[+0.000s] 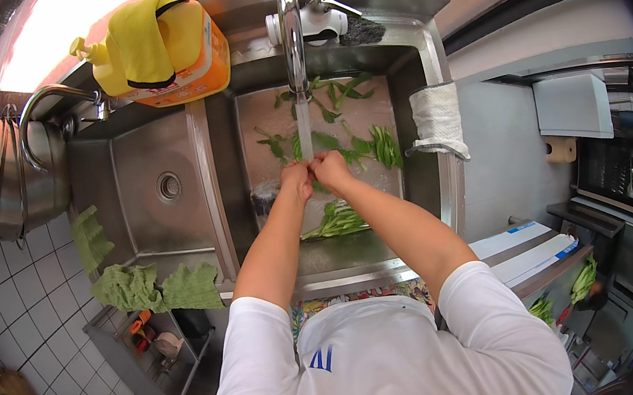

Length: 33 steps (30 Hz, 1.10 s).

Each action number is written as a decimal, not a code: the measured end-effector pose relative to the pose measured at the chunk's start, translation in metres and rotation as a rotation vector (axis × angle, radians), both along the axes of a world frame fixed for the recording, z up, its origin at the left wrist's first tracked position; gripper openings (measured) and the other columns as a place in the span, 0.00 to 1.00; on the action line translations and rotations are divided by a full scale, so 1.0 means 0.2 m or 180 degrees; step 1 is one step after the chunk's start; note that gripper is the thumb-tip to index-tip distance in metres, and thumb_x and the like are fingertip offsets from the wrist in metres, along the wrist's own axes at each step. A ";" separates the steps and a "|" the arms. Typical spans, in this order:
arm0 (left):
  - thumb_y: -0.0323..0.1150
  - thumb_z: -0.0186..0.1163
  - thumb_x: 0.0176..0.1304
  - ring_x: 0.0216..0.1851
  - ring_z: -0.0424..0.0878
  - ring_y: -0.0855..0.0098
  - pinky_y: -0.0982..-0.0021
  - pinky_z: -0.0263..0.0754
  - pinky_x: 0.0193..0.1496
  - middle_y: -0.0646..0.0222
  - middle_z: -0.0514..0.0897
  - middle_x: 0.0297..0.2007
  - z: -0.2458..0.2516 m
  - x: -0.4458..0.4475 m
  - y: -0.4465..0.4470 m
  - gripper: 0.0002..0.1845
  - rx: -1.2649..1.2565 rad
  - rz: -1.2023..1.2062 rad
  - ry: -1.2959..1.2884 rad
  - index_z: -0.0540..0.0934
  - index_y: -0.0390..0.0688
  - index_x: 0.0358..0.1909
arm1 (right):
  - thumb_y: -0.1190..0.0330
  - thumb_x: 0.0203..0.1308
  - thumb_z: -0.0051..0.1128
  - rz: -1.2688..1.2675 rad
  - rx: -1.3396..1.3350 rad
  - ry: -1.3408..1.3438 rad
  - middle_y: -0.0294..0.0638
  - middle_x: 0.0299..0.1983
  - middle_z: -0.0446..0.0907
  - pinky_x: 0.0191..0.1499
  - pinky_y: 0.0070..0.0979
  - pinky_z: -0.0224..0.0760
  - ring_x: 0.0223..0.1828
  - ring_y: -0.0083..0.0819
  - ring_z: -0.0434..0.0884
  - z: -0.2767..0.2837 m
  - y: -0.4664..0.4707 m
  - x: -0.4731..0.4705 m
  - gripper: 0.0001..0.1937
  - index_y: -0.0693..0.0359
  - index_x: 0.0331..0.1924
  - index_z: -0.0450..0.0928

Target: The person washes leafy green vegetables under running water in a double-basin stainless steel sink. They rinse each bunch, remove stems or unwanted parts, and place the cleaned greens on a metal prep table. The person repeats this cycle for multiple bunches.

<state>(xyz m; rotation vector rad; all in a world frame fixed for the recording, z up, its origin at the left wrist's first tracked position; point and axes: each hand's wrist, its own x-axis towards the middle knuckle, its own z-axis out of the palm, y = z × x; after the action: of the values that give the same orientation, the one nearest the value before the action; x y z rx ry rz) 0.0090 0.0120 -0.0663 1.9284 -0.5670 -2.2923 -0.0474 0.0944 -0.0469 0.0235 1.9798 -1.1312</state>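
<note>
Water runs from the chrome faucet onto my hands over the right basin of the steel sink. My left hand and my right hand meet under the stream, fingers curled together. Green leaves show right behind them, but whether the fingers grip a stem cannot be told. Loose leafy greens lie on the basin floor towards the back. A bunch of greens rests by the right wall, and another bunch of greens lies near the front wall.
A yellow and orange detergent jug with a yellow cloth stands behind the left basin. Green cloths drape its front edge. A white cloth hangs on the right rim. A dark scrubber lies beside the faucet base.
</note>
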 end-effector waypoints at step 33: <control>0.30 0.54 0.72 0.33 0.77 0.70 0.71 0.82 0.40 0.65 0.78 0.34 0.01 0.06 -0.02 0.06 0.0665 0.0098 0.0403 0.76 0.37 0.41 | 0.76 0.59 0.61 -0.0880 -0.0217 -0.0783 0.39 0.30 0.80 0.31 0.30 0.70 0.28 0.28 0.76 0.07 -0.02 0.04 0.03 0.67 0.36 0.81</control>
<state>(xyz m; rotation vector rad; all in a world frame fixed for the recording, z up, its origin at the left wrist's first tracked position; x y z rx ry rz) 0.0201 0.0089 -0.0651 1.8409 -0.2932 -2.5202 -0.0397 0.0914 -0.0324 0.3930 1.7532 -1.3030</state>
